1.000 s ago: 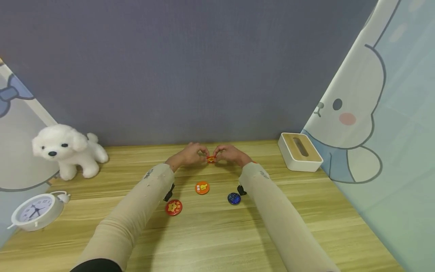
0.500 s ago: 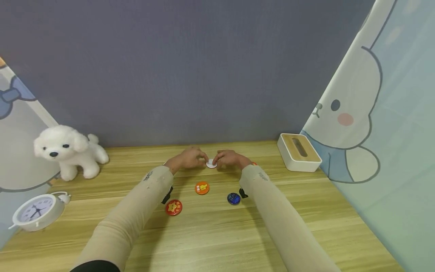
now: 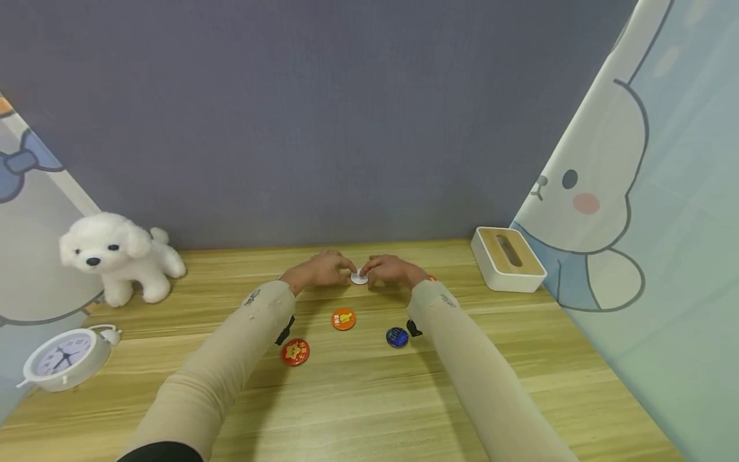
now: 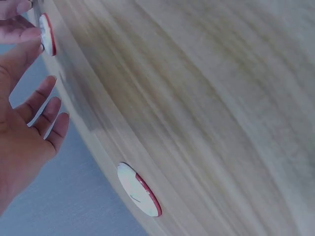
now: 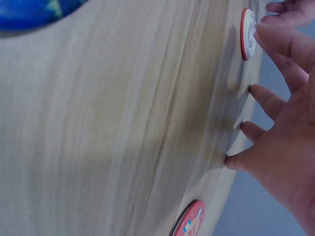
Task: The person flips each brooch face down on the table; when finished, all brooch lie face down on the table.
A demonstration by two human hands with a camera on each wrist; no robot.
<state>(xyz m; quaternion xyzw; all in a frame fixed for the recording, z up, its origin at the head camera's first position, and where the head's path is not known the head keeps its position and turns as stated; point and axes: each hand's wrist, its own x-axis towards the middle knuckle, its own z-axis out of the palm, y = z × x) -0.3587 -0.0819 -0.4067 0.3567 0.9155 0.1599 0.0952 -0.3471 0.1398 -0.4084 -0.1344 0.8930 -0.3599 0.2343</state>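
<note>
A round badge (image 3: 359, 280) lies with its white back up near the table's far edge, between both hands. Its red rim shows in the wrist views. My left hand (image 3: 324, 268) touches the badge's back with its foremost fingertips; its other fingers are loosely extended in the left wrist view. From the opposite side my right hand (image 3: 394, 269) rests thumb and index fingertips on the same white back (image 5: 250, 37). The right hand's remaining fingers (image 5: 268, 103) spread out, tips down at the wood.
Nearer on the table (image 3: 346, 410) lie an orange badge (image 3: 343, 319), a red badge (image 3: 296, 352) and a blue badge (image 3: 397, 337). A pale badge (image 4: 138, 189) sits beside the left hand, another red one (image 5: 191, 221) by the right. Plush dog (image 3: 115, 250), alarm clock (image 3: 66, 359) and tissue box (image 3: 510, 263) stand outward.
A second ago both hands held the badge tilted up, its red and yellow face showing. It was then laid white side up; since then the fingertips have shifted slightly on it.
</note>
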